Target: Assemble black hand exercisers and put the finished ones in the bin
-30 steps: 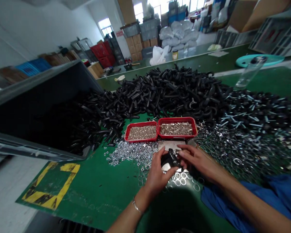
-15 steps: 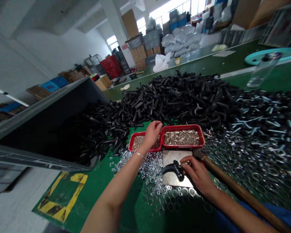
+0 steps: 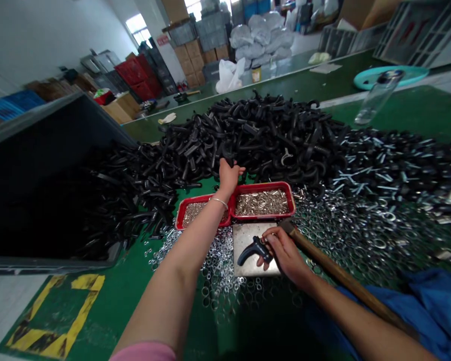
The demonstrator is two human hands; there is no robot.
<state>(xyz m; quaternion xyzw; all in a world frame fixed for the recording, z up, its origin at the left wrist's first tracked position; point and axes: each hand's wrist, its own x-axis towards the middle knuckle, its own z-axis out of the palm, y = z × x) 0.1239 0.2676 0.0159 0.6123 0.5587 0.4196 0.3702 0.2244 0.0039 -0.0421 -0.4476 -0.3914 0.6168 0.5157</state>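
My left hand (image 3: 230,176) reaches past the red trays to the near edge of a heap of black curved parts (image 3: 259,135). Its fingers are closed around a black curved part (image 3: 229,162), mostly hidden by the hand and merging with the heap. Over a flat metal plate (image 3: 242,233), my right hand (image 3: 283,250) grips a black curved handle-like part (image 3: 252,248) by its thicker end. The curved arm of that part points left. Small metal detail shows at the right fingertips, too small to name.
Two red trays hold small metal pins: the left tray (image 3: 179,220) and right tray (image 3: 293,205). A hammer (image 3: 323,258) lies right of the plate. Metal rings (image 3: 346,225) and nuts (image 3: 225,265) spread around. A large grey bin (image 3: 108,108) stands left; a clear bottle (image 3: 378,100) is far right.
My left hand has moved from over the left tray forward to the black heap and closed on a part. My right hand still holds its black part, now turned somewhat. The view has shifted.
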